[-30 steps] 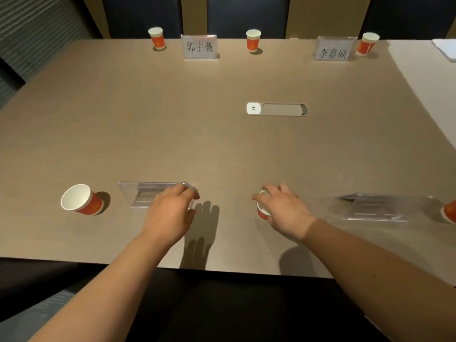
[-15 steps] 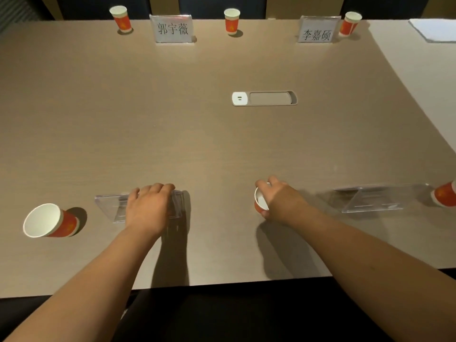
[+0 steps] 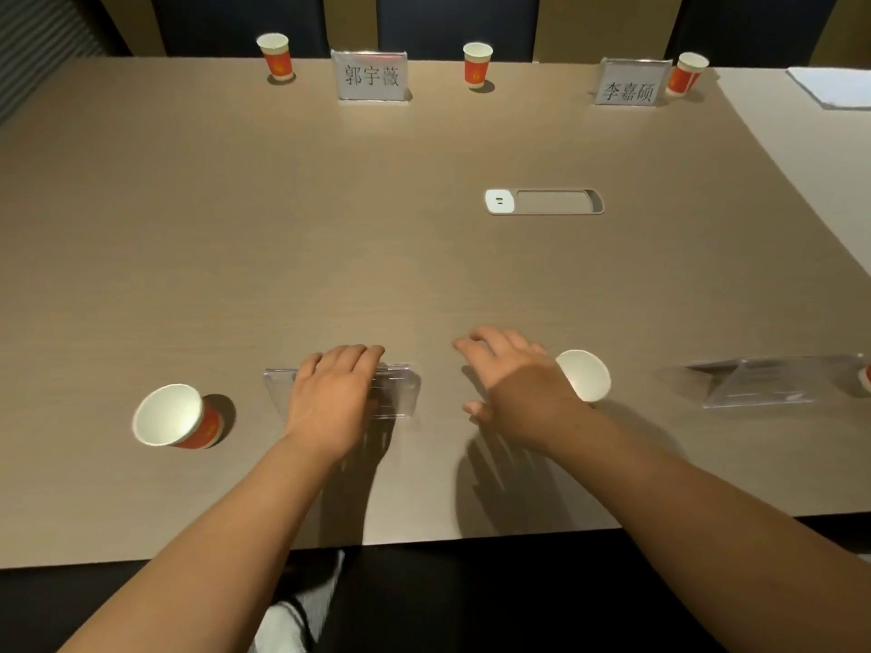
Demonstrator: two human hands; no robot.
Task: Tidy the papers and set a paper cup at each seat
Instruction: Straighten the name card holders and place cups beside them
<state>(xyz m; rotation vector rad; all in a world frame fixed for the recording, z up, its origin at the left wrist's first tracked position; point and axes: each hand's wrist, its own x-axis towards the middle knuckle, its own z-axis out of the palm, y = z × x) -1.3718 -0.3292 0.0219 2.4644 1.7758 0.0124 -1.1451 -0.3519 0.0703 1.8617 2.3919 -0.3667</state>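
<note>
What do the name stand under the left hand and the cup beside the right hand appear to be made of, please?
Name stand: likely clear glossy acrylic; the table shows through it. Cup: apparently paper, with a matte white inside and a thin rolled rim.

An orange paper cup with a white inside stands upright near the table's front edge.

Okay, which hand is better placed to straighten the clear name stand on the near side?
Left: the left hand already rests on the clear name stand, while the right hand hovers open beside the cup.
</note>
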